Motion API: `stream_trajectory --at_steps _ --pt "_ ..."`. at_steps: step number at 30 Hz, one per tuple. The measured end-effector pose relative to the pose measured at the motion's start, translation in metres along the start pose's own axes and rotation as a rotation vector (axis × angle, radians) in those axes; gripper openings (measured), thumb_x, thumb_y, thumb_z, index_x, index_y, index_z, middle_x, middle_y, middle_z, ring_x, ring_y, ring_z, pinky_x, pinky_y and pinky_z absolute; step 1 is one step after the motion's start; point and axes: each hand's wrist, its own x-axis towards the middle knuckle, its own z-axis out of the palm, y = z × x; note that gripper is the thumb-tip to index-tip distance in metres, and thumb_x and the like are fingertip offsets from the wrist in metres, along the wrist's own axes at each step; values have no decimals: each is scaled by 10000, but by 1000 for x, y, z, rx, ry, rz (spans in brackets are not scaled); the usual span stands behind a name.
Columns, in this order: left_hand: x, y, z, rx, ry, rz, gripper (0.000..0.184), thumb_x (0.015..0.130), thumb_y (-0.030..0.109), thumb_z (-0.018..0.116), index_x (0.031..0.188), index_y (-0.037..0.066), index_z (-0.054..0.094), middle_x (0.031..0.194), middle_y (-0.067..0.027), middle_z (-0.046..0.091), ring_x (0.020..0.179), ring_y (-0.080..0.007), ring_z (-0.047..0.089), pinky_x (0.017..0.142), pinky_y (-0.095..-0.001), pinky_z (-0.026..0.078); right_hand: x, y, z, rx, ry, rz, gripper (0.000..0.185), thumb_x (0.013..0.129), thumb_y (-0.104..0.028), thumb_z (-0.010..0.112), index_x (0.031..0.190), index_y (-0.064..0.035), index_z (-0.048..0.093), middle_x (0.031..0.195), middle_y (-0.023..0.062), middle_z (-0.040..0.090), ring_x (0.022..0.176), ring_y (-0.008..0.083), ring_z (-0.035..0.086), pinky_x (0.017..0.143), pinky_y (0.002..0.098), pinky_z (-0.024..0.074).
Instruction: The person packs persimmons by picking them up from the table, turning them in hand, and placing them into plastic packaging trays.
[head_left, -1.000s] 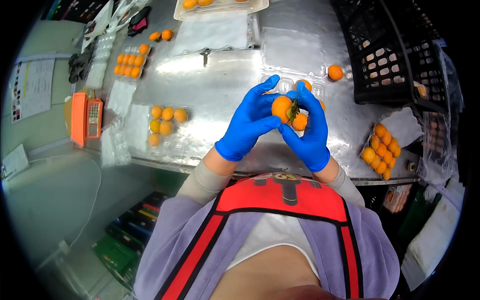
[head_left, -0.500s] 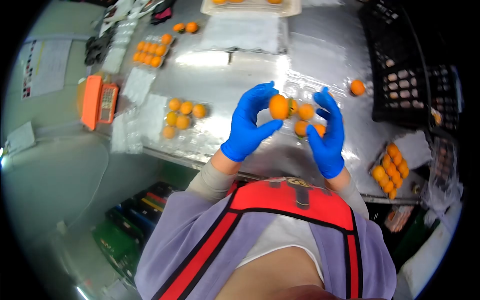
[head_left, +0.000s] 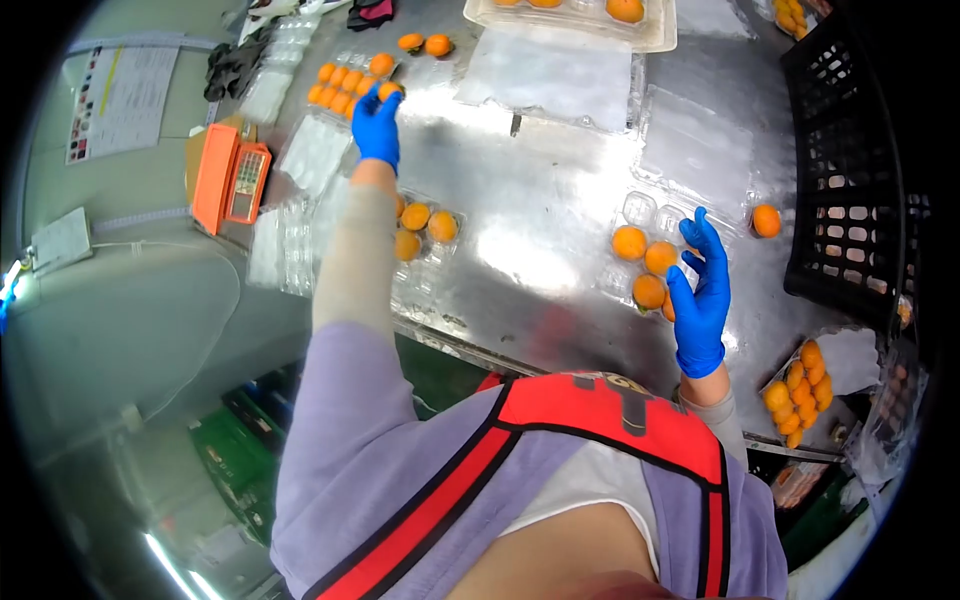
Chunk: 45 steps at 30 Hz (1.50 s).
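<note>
Left hand (head_left: 377, 128), upper left of the frame: fingertips pinch one orange fruit (head_left: 391, 89), partly covered, beside a packed fruit cluster (head_left: 352, 81) whose full count is obscured. Right hand (head_left: 706, 300), right of centre: fingers spread and curved over a clear tray (head_left: 640, 209); at least four fruits visible, one partly hidden. Top edge cuts off a white tray (head_left: 580, 28) showing three fruits.
</note>
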Motion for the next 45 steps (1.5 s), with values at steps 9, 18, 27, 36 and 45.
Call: stream_trajectory --at_steps 9,18,27,36,45 --pt "133 -45 -12 338 106 47 559 698 130 732 1196 -26 531 944 -65 579 775 -140 519 727 -270 440 5 18 -11 -3 133 207 535 793 -46 530 1312 -62 400 1389 106 387 1191 200 451 956 345 351" --pt "236 -105 -38 277 54 -101 463 710 117 740 1124 -8 576 1005 -126 627 805 -183 585 720 -345 495 3 21 -15 -96 182 328 513 824 -43 538 1317 -47 394 1372 97 404 1184 174 445 951 308 352" --pt "198 -78 -25 517 73 10 475 741 182 704 1170 25 575 1042 -95 606 889 -154 557 806 -288 440 1 35 -26 -89 226 297 508 818 -24 546 1306 -38 405 1340 75 437 1156 155 465 934 298 370" --pt "-59 58 15 310 -239 528 368 793 51 646 1141 -9 541 1081 -77 570 947 -163 535 856 -285 431 -17 38 -36 -79 154 302 474 824 -1 552 1285 -26 444 1285 83 490 1091 165 525 898 279 417" --pt "-294 104 88 342 -823 584 433 668 148 721 1085 116 607 1123 -138 554 1024 -320 519 864 -405 421 -69 55 -82 -197 198 169 384 823 -38 582 1198 9 507 1205 110 565 1018 172 570 897 297 428"
